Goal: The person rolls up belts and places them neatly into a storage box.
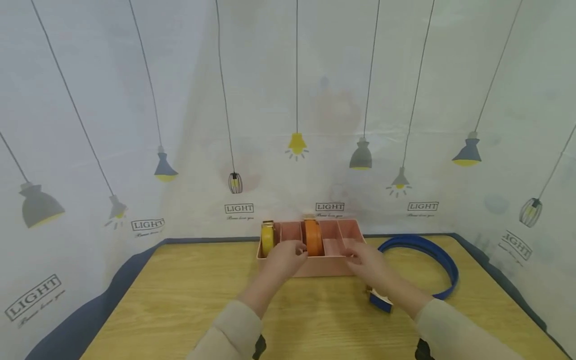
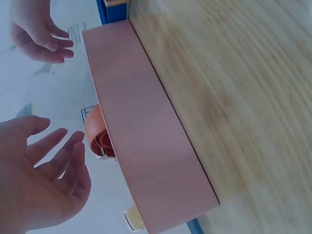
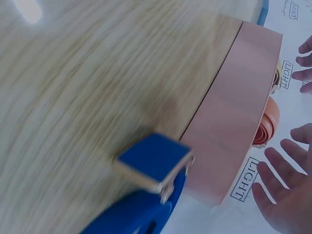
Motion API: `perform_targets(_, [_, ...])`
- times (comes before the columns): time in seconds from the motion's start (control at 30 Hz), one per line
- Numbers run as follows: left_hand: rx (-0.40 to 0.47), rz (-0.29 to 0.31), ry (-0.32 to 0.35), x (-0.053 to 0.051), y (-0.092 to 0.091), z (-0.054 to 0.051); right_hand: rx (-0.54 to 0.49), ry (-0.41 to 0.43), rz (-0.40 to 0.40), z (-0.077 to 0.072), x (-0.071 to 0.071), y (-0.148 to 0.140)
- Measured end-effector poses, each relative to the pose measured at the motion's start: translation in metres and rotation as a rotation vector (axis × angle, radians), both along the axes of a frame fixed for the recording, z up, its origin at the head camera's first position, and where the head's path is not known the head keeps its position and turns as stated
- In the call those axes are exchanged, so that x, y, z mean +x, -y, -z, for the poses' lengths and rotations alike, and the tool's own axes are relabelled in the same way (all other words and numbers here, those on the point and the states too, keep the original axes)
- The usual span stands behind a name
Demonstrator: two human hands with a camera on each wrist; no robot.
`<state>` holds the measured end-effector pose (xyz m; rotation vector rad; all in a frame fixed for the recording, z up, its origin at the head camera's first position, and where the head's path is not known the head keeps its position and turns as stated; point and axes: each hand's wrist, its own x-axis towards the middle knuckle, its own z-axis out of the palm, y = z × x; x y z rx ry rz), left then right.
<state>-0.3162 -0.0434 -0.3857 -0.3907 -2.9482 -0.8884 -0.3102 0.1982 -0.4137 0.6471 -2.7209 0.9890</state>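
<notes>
The left hand (image 1: 286, 255) and right hand (image 1: 366, 260) hold nothing, fingers loosely bent, near the pink box (image 1: 324, 267), where a careless knock might uncoil the orange belt (image 1: 314, 238).

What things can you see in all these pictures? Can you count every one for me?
Box: 1, pink, at the back of the table
Yellow belt: 1, yellow, rolled in the box's left end
Orange belt: 1, orange, rolled in the box near the middle
Blue belt: 1, blue, on the table, right of the box
Table: 1, light wood, under it all
Backdrop: 1, whitish, behind and around the table
Lamps: 9, grey, blue, yellow and black, printed on the backdrop
LIGHT signs: 6, black, printed below the lamps
Left hand: 1, near the box's front, holding nothing
Right hand: 1, near the box's right front, holding nothing
Sleeves: 2, cream, on the arms
</notes>
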Motion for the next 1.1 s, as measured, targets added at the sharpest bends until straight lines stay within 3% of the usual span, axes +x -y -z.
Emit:
perform_targets(0.13, [-0.116, 0.120, -0.026, 0.011, -0.009, 0.001, 0.151, -0.011, -0.007, -0.004, 0.010, -0.016])
perform_targets(0.27, [-0.236, 0.188, -0.055, 0.022, -0.017, 0.007, 0.274, 0.037, 0.029, -0.004, 0.016, -0.030])
perform_targets(0.43, [-0.413, 0.282, -0.169, 0.033, -0.026, 0.014, 0.356, 0.066, 0.069, 0.004, 0.023, -0.046])
perform_targets(0.53, [-0.475, 0.313, -0.183, 0.039, -0.030, 0.016, 0.420, 0.055, 0.091, 0.012, 0.028, -0.054])
perform_targets(0.77, [-0.442, 0.361, -0.095, 0.048, -0.036, 0.016, 0.487, 0.150, 0.113, 0.033, 0.034, -0.061])
perform_targets(0.9, [-0.437, 0.378, -0.109, 0.052, -0.037, 0.016, 0.466, 0.142, 0.133, 0.038, 0.034, -0.063])
perform_targets(1.1, [-0.442, 0.397, -0.109, 0.052, -0.042, 0.020, 0.312, 0.161, 0.185, 0.039, 0.036, -0.069])
